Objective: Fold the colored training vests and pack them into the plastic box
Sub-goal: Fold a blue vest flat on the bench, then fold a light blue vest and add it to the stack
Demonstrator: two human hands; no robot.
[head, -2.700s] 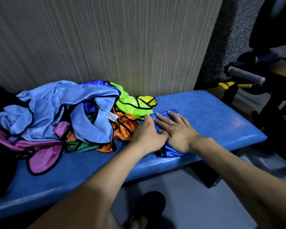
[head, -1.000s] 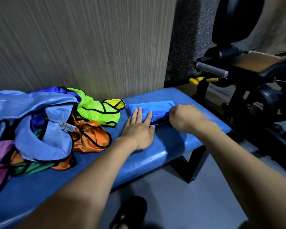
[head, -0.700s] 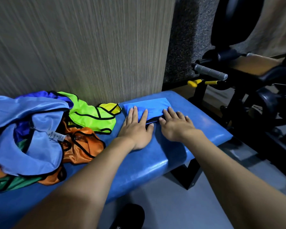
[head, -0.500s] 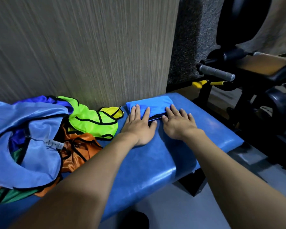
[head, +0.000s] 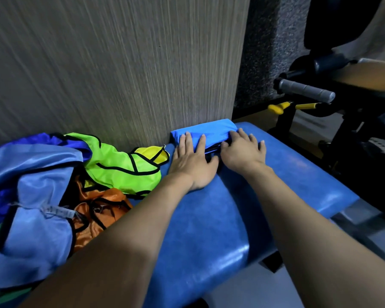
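Both hands lie flat in the centre of the frame. The left hand (head: 192, 163) has its fingers straight and spread, pressing down on the near left part of a folded blue vest (head: 206, 132); the right hand (head: 242, 152) is just beside it, fingers also straight, fingertips on the vest's right end and palm on the padding. Neither hand grips anything. Black trim peeks out from the fold between the two hands.

The folded vest sits at the back of the blue padded bench (head: 231, 218), against the grey striped wall panel (head: 120, 63), a compact rectangle that looks finished or nearly so.

To the left, just beside the left hand, a lime-green vest (head: 120, 170) lies crumpled with a yellow vest (head: 151, 153) tucked at its right edge. Below it is an orange vest (head: 98, 210), and filling the lower left is a light-blue vest (head: 31, 218) with a white label, a darker blue one behind and a bit of green beneath. All are unfolded and tangled.

So, by my reading, one vest is folded and at least five remain. No plastic box is in view, so packing does not seem to have begun. At the right of the frame stands a black exercise machine (head: 342, 96) with a grey handle
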